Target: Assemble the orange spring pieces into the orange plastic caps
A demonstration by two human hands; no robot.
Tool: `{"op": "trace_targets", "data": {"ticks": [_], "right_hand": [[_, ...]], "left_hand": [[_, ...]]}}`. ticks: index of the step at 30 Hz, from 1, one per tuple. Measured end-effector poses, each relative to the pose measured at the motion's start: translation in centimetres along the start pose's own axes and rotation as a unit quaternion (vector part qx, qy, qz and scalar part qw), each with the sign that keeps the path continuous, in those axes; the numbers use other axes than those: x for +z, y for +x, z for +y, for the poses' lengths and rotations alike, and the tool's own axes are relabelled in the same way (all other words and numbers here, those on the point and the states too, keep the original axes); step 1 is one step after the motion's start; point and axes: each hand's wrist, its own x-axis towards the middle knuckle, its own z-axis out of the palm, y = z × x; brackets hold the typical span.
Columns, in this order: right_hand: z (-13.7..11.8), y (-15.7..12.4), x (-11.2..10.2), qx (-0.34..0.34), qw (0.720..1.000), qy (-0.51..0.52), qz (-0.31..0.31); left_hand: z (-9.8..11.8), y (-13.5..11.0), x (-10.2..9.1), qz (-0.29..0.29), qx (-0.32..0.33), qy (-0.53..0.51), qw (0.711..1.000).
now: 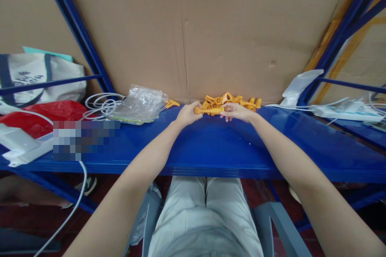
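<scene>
An orange-yellow plastic piece (pixel 209 111) with a rounded knob at one end and a ribbed shaft is held level above the blue table. My left hand (pixel 187 115) is closed round its knob end, thumb and fingers pinching it. At the other end, the fingers of my right hand (pixel 237 112) pinch the wider tip. Just behind both hands lies a pile of similar orange-yellow plastic pieces (pixel 227 98), partly hidden by the held one and my right hand. A forked orange-yellow piece (pixel 172 104) rests apart, left of my left hand.
A clear plastic bag (pixel 140 102) and coiled white cable (pixel 101 106) lie to the left, near a red bag (pixel 63 112) and a white power strip (pixel 27 144). Cardboard (pixel 181 36) walls the back. More cables and a white strip (pixel 346 112) sit at the right.
</scene>
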Motion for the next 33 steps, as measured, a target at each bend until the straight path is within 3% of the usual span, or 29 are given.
{"op": "trace_targets", "data": {"ticks": [7, 17, 33], "right_hand": [[-0.3, -0.2, 0.5, 0.007, 1.0, -0.017, -0.016], [-0.7, -0.3, 0.8, 0.057, 0.994, 0.081, -0.041], [-0.4, 0.1, 1.2, 0.128, 0.981, 0.14, -0.042]], "left_hand": [[0.4, -0.1, 0.0, -0.004, -0.019, 0.026, 0.999], [0.2, -0.1, 0.1, 0.007, -0.005, 0.006, 1.0], [0.3, -0.1, 0.0, 0.025, 0.007, 0.016, 1.0]]}}
